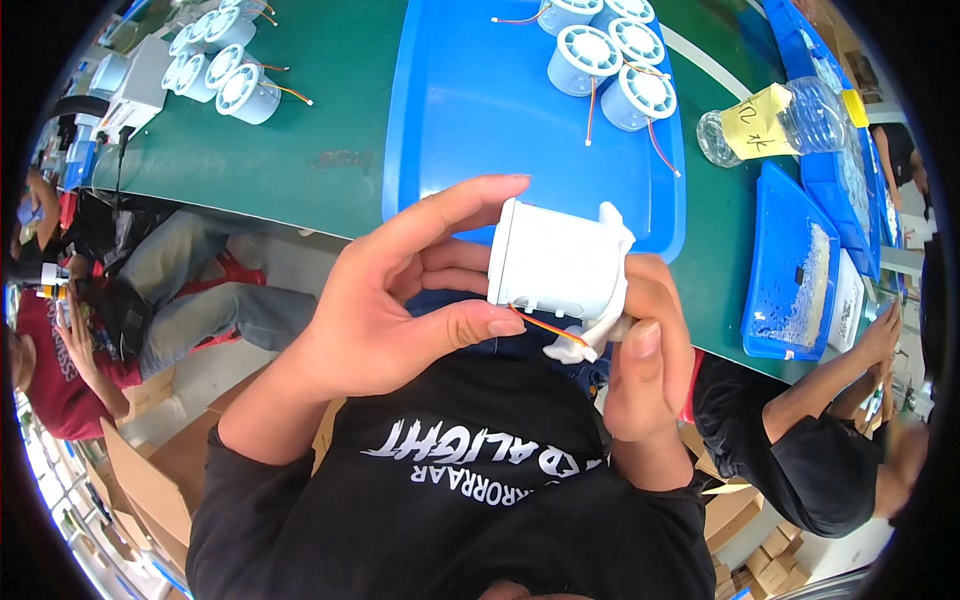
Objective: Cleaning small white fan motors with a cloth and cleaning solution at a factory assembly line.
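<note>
A white cylindrical fan unit (556,262) lies on its side between my hands, over the near edge of the blue tray. My left hand (400,290) grips its left end, thumb near the lower rim and fingers reaching behind. Thin red and yellow wires (548,327) run from the unit beneath my thumb toward the right. A crumpled white cloth (612,285) covers the unit's right end. My right hand (650,350) is closed on this cloth, pressing it against that end. Some of the right fingers are hidden behind the cloth.
A blue tray (470,130) with several similar units (588,60) rests on the green table (330,130). More units (248,93) stand at the left. On the right are a clear bottle (815,115) with a yellow label and a blue bin (775,270). People sit on both sides.
</note>
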A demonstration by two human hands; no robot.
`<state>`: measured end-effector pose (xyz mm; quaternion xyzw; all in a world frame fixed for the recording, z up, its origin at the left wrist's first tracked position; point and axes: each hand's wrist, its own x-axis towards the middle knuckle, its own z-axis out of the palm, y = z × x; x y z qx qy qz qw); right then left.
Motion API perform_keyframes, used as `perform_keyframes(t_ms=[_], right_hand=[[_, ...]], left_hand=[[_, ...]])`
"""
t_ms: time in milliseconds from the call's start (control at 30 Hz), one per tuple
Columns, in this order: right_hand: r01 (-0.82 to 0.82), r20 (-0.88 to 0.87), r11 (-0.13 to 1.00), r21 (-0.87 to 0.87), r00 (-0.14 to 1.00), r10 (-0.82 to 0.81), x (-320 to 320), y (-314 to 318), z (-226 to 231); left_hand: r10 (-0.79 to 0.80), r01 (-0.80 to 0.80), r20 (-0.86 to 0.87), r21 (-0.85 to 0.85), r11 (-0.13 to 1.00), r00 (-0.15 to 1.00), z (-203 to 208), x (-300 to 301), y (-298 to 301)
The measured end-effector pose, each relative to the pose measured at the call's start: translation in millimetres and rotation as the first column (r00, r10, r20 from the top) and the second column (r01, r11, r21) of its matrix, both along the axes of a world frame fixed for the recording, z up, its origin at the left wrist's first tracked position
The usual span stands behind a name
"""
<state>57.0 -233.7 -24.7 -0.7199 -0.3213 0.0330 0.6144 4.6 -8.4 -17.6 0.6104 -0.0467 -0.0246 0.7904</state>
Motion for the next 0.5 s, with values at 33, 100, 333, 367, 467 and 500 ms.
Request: perform_keyframes(t_ms=[33, 100, 333, 367, 467, 500], right_hand=[[0.001, -0.001, 1.000, -0.001, 1.000, -0.001, 2.1, -1.6, 1.0], [-0.021, 0.249, 0.990, -0.137, 0.967, 0.055, 6.3, -2.7, 1.7], [0.145, 0.374, 0.989, -0.038, 0.920, -0.120, -7.0, 11.3, -12.3], [0.125, 0.297, 0.992, 0.034, 0.946, -0.129, -6.2, 12.7, -11.3], [0.140, -0.732, 0.980, 0.140, 0.681, 0.007, 3.5, 16.9, 15.5], [0.133, -0.823, 0.960, 0.246, 0.552, 0.134, 12.0, 18.2, 21.4]], left_hand=[[-0.001, 0.001, -0.001, -0.001, 1.000, 1.000, 0.6, 0.2, 1.2], [-0.040, 0.039, -0.052, -0.021, 0.999, 0.998, 3.8, 0.7, 3.0], [-0.001, 0.017, -0.088, 0.182, 0.983, 0.996, 23.9, -3.8, -4.4], [-0.007, 0.022, -0.088, 0.181, 0.983, 0.996, 25.0, -2.2, -3.6], [-0.162, -0.321, 0.475, 0.772, 0.549, 0.865, 23.4, 1.8, -0.5], [-0.166, -0.319, 0.477, 0.771, 0.551, 0.863, 21.5, 3.4, 0.0]])
